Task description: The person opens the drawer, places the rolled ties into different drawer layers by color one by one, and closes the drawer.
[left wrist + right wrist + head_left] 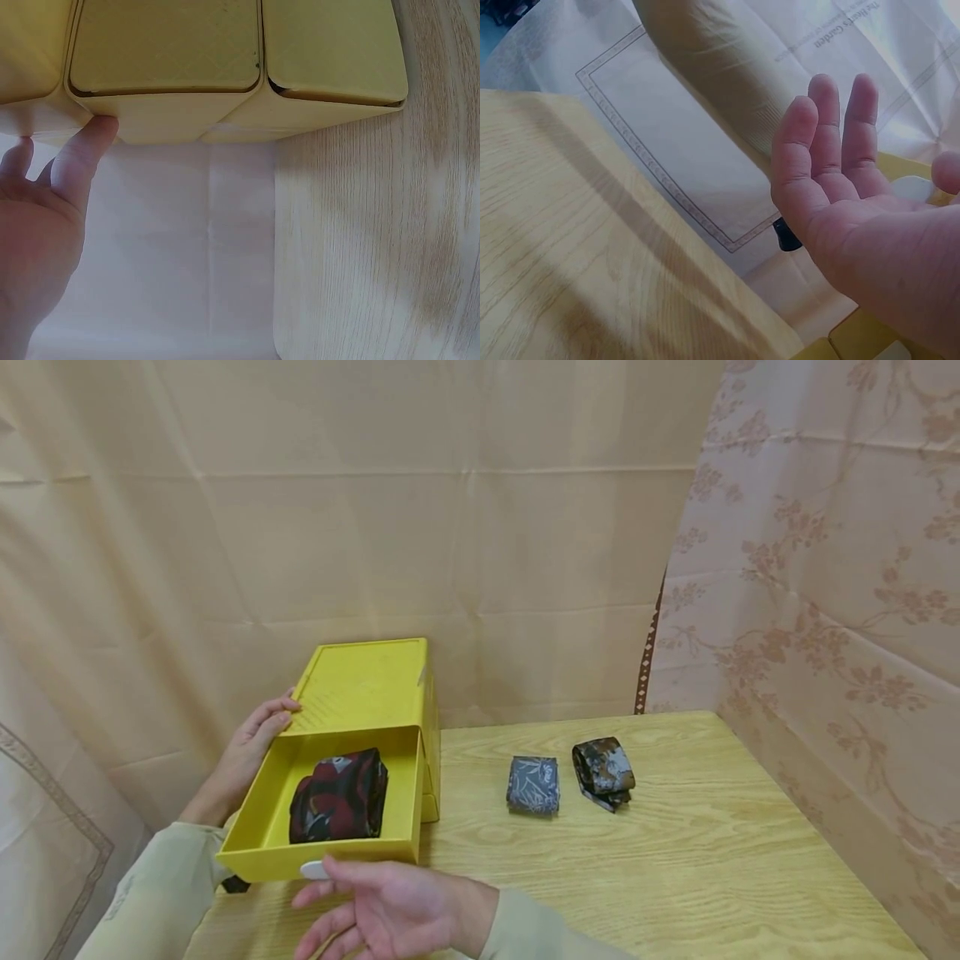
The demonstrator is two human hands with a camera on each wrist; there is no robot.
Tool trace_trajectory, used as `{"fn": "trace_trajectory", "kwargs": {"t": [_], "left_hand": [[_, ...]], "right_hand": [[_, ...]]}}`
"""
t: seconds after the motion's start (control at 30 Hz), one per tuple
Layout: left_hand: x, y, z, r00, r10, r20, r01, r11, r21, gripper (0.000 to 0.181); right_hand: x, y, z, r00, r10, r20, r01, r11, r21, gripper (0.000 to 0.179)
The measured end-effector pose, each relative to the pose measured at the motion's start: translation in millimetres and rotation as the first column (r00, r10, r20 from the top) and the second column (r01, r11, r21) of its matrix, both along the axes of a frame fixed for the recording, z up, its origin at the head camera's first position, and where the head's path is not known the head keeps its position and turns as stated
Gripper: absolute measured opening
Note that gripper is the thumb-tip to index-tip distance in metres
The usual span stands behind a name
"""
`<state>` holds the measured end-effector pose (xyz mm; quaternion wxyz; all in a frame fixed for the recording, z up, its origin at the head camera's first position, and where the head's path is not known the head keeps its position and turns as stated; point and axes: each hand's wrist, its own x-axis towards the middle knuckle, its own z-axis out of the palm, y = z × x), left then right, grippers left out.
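On the left of the table, a yellow drawer cabinet (367, 681) stands with its top drawer (255, 806) pulled out. A folded necktie (341, 797), dark red and black, lies inside that drawer. My left hand (247, 752) rests against the cabinet's left side, its fingertips at the top edge; the left wrist view shows a straight finger touching the yellow wall. Just in front of the drawer is my right hand (390, 906), palm turned up and fingers spread. Its thumb is right at the drawer's white handle (312, 870).
To the right of the cabinet, a folded grey-blue necktie (533, 785) and a folded brown-and-grey necktie (604, 772) lie on the wooden table (675, 860). A beige curtain (540, 543) hangs behind, and a flowered cloth (840, 635) hangs along the right side.
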<state>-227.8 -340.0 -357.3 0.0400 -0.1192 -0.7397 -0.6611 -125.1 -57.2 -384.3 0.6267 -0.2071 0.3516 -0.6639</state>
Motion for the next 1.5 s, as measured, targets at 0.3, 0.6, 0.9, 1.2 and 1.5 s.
{"fn": "trace_trajectory", "kwargs": {"t": [0.3, 0.6, 0.9, 1.2, 1.5], "left_hand": [[-0.5, -0.1, 1.3, 1.0, -0.005, -0.029, 0.005, 1.0, -0.012, 0.023], [-0.2, -0.4, 1.1, 0.999, 0.021, -0.032, -0.023, 0.998, -0.056, 0.023], [-0.9, 0.1, 0.4, 0.999, 0.037, -0.04, -0.039, 0.997, -0.072, 0.024], [-0.5, 0.7, 1.6, 0.999, 0.047, -0.01, -0.047, 0.994, -0.095, 0.026], [-0.6, 0.2, 1.3, 0.998, 0.063, -0.023, -0.065, 0.993, -0.103, 0.024]], "right_hand": [[-1.8, -1, 2.4, 1.0, 0.006, 0.001, -0.006, 1.0, -0.016, 0.039], [-2.6, -2, 4.1, 0.998, -0.052, -0.042, 0.052, 0.999, -0.003, 0.041], [-8.4, 0, 4.2, 0.996, -0.065, -0.066, 0.064, 0.998, -0.02, 0.04], [-15.4, 0, 1.1, 0.993, -0.088, -0.084, 0.086, 0.996, -0.024, 0.041], [-22.6, -3, 2.0, 0.988, -0.123, -0.099, 0.121, 0.992, -0.023, 0.042]]}}
